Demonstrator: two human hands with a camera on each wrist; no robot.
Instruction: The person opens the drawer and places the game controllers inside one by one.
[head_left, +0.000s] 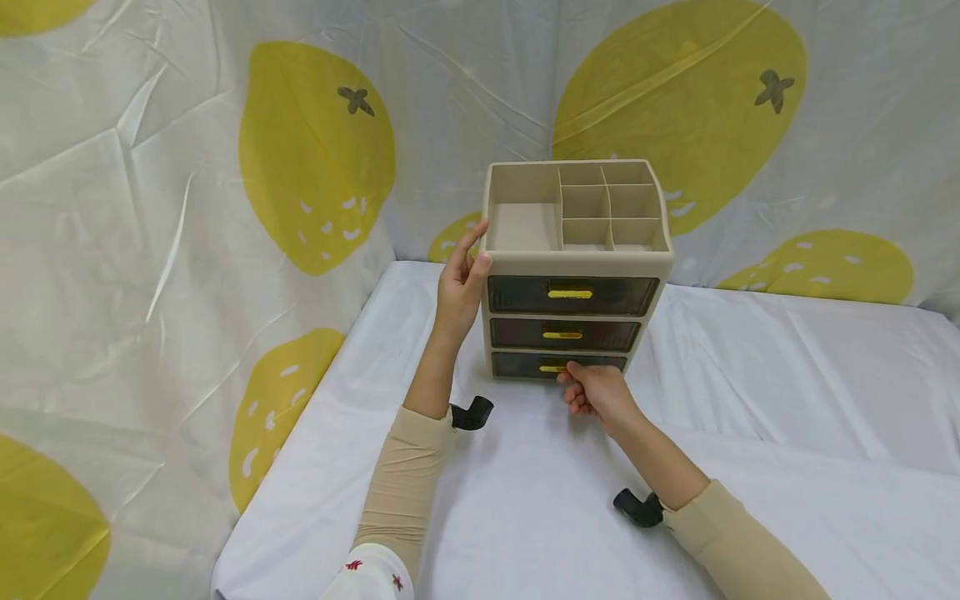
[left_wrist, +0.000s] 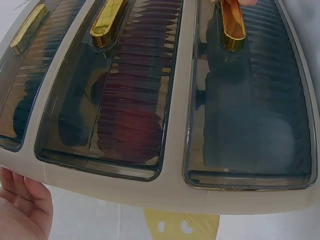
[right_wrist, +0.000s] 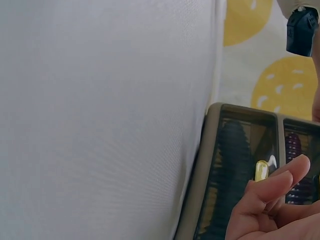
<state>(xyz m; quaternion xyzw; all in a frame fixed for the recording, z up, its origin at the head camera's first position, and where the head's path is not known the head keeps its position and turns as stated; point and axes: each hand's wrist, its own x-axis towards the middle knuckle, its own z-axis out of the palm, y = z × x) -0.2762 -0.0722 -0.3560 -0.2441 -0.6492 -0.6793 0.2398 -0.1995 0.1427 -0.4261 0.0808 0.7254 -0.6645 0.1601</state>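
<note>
A beige desktop organizer point(head_left: 581, 265) stands upright on the cloth, with divided compartments on top and three dark see-through drawers in front, each with a gold handle. My left hand point(head_left: 459, 287) rests against its left side near the upper corner; the left wrist view shows part of that hand point(left_wrist: 25, 205) by the side wall. At the bottom drawer point(head_left: 517, 365), my right hand point(head_left: 600, 393) pinches the right end of the gold handle point(right_wrist: 261, 170). All three drawers look closed. Dark and reddish-purple shapes show dimly through the fronts in the left wrist view.
White cloth point(head_left: 525, 500) covers the table. Behind and to the left hangs a pale curtain point(head_left: 465, 108) with yellow lemon prints. A black wrist-worn piece juts from each sleeve, one near the left wrist point(head_left: 472, 413) and one near the right point(head_left: 637, 507).
</note>
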